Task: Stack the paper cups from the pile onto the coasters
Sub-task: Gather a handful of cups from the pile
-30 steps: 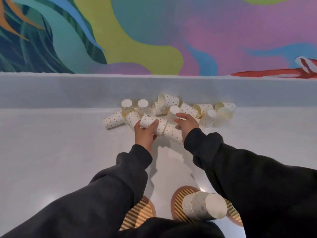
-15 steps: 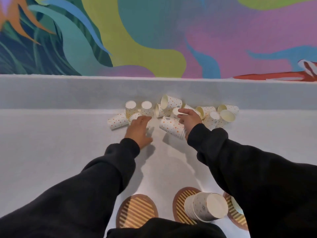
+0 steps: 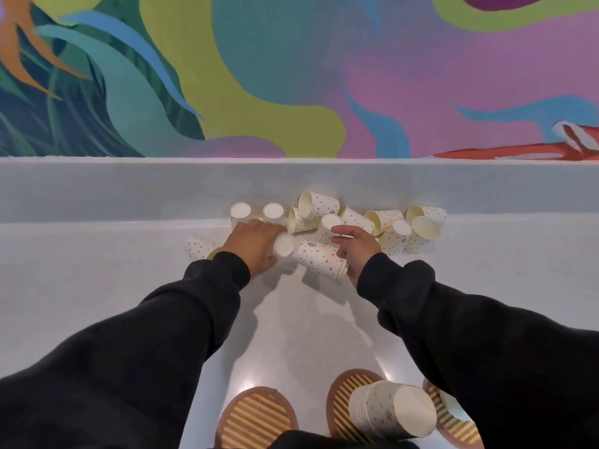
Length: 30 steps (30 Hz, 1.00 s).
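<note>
Gathering cups at the pile (image 3: 356,218), far across the tabletop (image 3: 97,286) from the coasters (image 3: 256,416).
The left hand (image 3: 254,246) curls round one paper cup (image 3: 282,245); the right hand (image 3: 358,252) pinches a few nested cups (image 3: 319,260) by their rims. Best to line the two up on one axis and slide them together lightly, since thin paper crumples. Against half a second earlier, the left hand is no longer flat and empty over the pile; the nested cups are unmoved.
</note>
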{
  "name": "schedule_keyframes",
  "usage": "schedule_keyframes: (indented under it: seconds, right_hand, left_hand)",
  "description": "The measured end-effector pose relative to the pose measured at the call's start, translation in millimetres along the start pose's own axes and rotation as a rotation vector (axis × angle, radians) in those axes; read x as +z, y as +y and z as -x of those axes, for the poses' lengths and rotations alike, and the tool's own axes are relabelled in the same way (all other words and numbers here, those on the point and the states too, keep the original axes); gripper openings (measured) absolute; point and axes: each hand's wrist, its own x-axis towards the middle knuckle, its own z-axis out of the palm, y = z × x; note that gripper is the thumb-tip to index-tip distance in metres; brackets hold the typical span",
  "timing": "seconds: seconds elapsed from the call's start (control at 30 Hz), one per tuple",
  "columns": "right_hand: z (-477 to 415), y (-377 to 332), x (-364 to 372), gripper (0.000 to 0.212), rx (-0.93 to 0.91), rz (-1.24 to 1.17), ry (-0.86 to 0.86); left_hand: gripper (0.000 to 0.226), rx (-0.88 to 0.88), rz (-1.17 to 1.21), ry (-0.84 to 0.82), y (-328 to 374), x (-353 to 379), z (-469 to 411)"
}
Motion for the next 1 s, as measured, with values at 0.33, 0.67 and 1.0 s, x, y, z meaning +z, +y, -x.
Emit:
schedule_keyframes:
  seconds: [0.33,0.67,1.0]
  right_hand:
    - [59,-24,8,0.052,-0.007,-0.173,-0.125]
    - [170,-25,11,0.023,-0.028,-0.246,-0.313]
    - [212,47,-9,0.03,0.076,0.001,-0.521]
  left_hand:
    - [0.042,-0.589,1.671,0.365,94,-40,87]
    - [0.079,-0.511,1.707,0.337,161,-88,163]
    - [0.081,-0.58,1.19,0.294,170,-62,255]
